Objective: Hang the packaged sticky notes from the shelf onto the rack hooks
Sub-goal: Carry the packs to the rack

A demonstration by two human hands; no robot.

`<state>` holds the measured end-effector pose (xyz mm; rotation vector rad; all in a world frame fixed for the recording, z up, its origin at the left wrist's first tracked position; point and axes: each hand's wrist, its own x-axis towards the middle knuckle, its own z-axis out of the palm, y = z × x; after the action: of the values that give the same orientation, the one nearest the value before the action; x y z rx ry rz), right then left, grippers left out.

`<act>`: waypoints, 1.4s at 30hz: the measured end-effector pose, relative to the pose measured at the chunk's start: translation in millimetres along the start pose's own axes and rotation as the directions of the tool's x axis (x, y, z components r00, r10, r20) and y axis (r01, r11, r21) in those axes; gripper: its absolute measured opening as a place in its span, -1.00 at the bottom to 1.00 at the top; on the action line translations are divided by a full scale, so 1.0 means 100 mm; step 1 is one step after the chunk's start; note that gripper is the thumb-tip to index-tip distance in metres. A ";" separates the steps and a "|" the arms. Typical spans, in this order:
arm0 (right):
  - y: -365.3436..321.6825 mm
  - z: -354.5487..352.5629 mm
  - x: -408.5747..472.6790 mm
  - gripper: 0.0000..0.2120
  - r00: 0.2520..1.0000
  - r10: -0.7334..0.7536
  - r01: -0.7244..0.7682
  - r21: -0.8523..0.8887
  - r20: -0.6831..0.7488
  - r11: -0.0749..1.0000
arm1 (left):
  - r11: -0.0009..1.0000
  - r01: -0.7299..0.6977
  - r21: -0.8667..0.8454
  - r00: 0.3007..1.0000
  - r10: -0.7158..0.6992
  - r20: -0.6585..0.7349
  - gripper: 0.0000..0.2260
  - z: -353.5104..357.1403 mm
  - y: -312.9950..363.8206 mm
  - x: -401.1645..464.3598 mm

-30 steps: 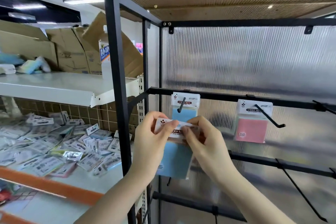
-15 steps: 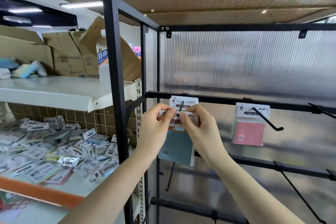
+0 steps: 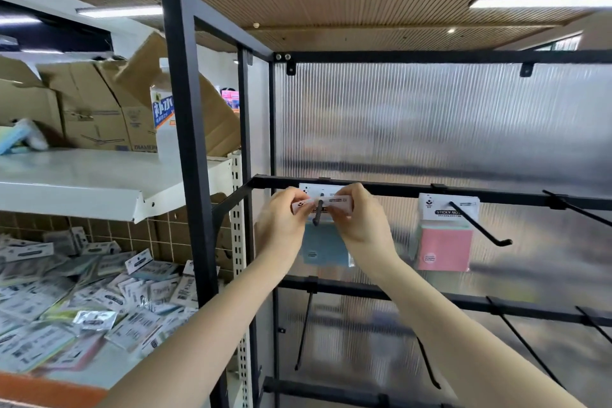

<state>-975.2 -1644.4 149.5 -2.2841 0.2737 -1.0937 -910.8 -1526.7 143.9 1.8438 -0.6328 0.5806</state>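
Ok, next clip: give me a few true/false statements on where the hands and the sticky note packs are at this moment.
1. Both hands pinch the header card of the blue pack, the left hand on one end and the right hand on the other. True.
2. The pack is held at the hook on the rack's upper bar. True.
3. The pink pack lies loose on the shelf. False: it hangs on a hook of the same bar, to the right.
4. The lower bar's hooks are full of packs. False: those in view are bare.
5. Many packs lie piled on the shelf to the left of the rack. True.
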 end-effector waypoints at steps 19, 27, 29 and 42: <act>0.20 0.19 -0.04 -0.70 0.941 0.317 -0.331 0.120 0.120 0.936 | 0.963 0.250 0.097 0.968 -0.248 -0.037 -0.80 0.17 -0.07 0.10; 0.55 0.13 -0.90 -0.82 0.860 0.373 -0.391 -0.020 0.347 0.920 | 0.952 0.175 0.250 0.970 -0.211 0.124 -0.84 -0.01 -0.24 -0.97; 0.55 0.12 -1.11 -0.86 0.818 0.350 -0.356 -0.076 0.456 0.931 | 0.936 0.180 0.302 0.944 -0.251 0.214 -0.82 -0.08 -0.26 -1.24; -0.54 0.64 -1.94 -0.84 0.661 -0.287 0.219 0.187 0.694 0.958 | 0.815 0.373 0.443 0.807 -0.521 0.279 -0.85 -1.52 -0.75 -2.21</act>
<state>-1054.2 -1493.1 24.5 -2.5146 -0.4196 -0.2305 -1039.5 -1326.7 -1.7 2.4025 -0.3115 -0.0071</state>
